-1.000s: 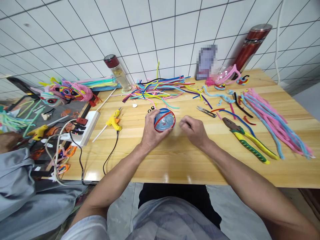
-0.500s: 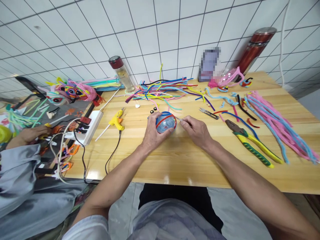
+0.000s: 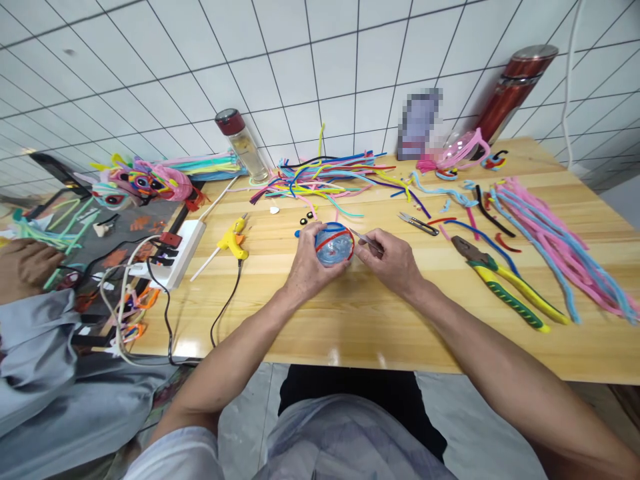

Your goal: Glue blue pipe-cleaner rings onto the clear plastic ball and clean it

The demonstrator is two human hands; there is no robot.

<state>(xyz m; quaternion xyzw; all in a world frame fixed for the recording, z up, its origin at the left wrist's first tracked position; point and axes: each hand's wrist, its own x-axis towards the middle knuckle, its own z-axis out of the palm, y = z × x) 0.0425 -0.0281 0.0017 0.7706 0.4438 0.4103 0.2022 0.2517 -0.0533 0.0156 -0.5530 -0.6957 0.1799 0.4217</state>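
A clear bluish ball (image 3: 334, 248) with red and blue strips around it is held just above the wooden table (image 3: 320, 320). My left hand (image 3: 306, 263) is wrapped round its left side, thumb along the bottom. At the ball's right edge, my right hand (image 3: 393, 261) pinches a thin metal tool (image 3: 369, 241), its tip at the ball's upper right rim. Small black and yellow rings (image 3: 307, 218) lie just behind the ball. A yellow glue gun (image 3: 233, 241) rests to the left of my left hand.
Pliers (image 3: 510, 283), small snips (image 3: 419, 224) and pink and blue stems (image 3: 555, 247) lie right. Behind are loose stems (image 3: 320, 177), a glass bottle (image 3: 244, 147) and a red flask (image 3: 520, 90). Left are a power strip (image 3: 183, 257) and another person's hand (image 3: 27, 267).
The ball has turned slightly in my left hand, and the tool in my right hand now points more up and left. The other person's hand has moved left.
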